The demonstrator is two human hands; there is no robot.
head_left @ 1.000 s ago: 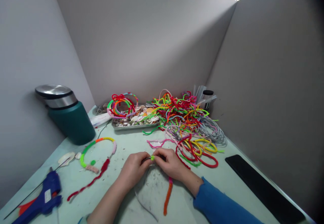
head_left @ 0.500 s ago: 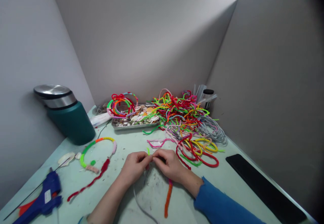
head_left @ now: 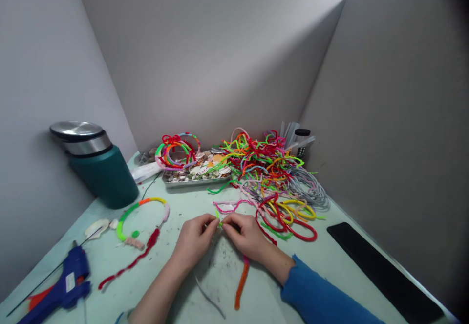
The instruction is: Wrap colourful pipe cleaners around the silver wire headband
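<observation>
My left hand point(head_left: 198, 238) and my right hand point(head_left: 242, 234) meet over the middle of the table, both closed with fingertips pinched close together. Between them is a thin bright green pipe cleaner point(head_left: 217, 214), its short end sticking up past the fingers. From under my right hand hangs a fuzzy wrapped length, pink at the top and orange below point(head_left: 241, 285). A grey cord point(head_left: 210, 298) runs down from beneath my left hand toward the front. Whether the cord and the orange length join is hidden behind the hands.
A part-wrapped colourful ring point(head_left: 126, 215) lies left, near a blue glue gun point(head_left: 71, 277) and a green bottle point(head_left: 104, 175). Behind are a metal tray point(head_left: 198, 183) of shells, a tangled pipe cleaner heap point(head_left: 256, 155) and coiled grey cord point(head_left: 309, 189). A black strip point(head_left: 381, 270) lies right.
More green shows between my fingertips. The grey cord's lower end has shifted up into view, and the orange end has swung slightly left. Both hands stay nearly in place.
</observation>
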